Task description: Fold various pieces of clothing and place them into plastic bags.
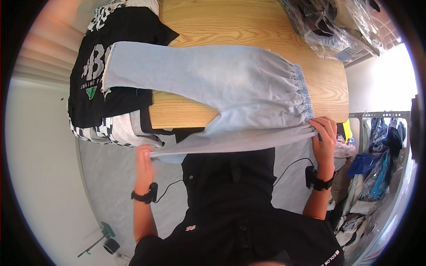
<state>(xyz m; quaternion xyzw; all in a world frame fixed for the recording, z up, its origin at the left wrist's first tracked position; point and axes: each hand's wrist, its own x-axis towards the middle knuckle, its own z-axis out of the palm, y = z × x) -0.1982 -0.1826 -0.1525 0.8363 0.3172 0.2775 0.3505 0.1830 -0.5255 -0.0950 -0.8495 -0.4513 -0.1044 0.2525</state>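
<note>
Light blue denim trousers [233, 76] with a gathered elastic waistband lie sideways over the wooden table, waist to the right. The far leg reaches left, its frayed hem resting on a black printed T-shirt [90, 66]. My left hand [144, 163] grips the lower part of the near leg, which hangs past the table's front edge. With my right hand [324, 133] I hold the near end of the waistband at the table's right front corner. Between my hands the near leg is pulled fairly taut in front of my body.
The wooden table [213, 20] has garments stacked at its left, including grey folded clothes [121, 129]. Plastic-bagged clothes [332, 30] sit on a rack at upper right. Shelving with bagged garments [376, 166] stands right. A broom-like tool [100, 237] is on the floor, lower left.
</note>
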